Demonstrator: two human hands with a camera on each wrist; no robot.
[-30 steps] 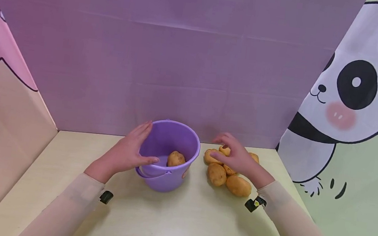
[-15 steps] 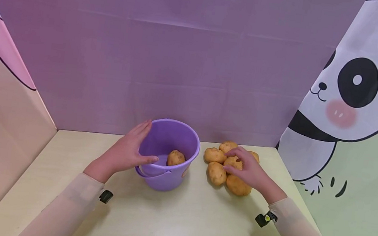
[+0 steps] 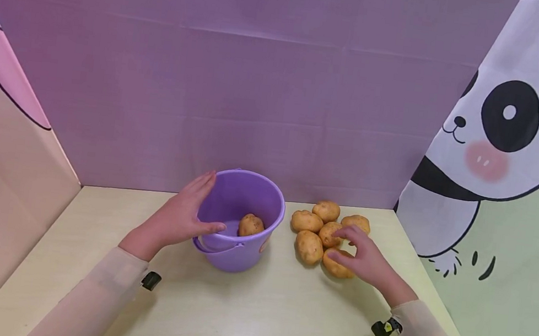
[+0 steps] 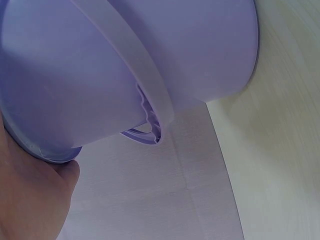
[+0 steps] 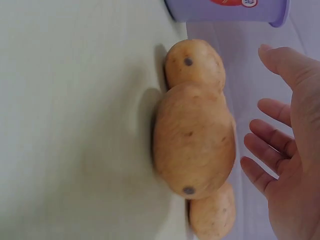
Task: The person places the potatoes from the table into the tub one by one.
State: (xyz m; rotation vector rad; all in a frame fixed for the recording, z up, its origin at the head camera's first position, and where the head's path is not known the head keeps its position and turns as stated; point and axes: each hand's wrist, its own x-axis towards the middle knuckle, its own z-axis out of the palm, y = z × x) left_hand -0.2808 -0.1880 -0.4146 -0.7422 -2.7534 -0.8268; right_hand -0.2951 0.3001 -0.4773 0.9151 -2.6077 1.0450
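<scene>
A purple bucket (image 3: 236,256) with a handle stands on the table, one potato (image 3: 251,225) inside. My left hand (image 3: 181,213) holds its rim at the left side, thumb over the near edge; in the left wrist view the hand (image 4: 35,195) is at the rim. Several potatoes lie in a cluster to the bucket's right. Over the nearest right one, a large potato (image 3: 338,265), my right hand (image 3: 364,259) hovers with thumb and fingers spread apart. The right wrist view has that potato (image 5: 195,142) beside the hand (image 5: 295,135), with nothing between the fingers.
The other potatoes sit close together: front left (image 3: 309,247), middle (image 3: 329,235), back left (image 3: 306,221), back (image 3: 326,211) and back right (image 3: 357,223). A purple wall (image 3: 276,108) closes off the table's (image 3: 242,320) back edge. A panda-printed panel (image 3: 498,172) stands at the right.
My right hand has moved right and toward me, from over the back left potatoes to over the nearest right one. The left hand and bucket stay in place.
</scene>
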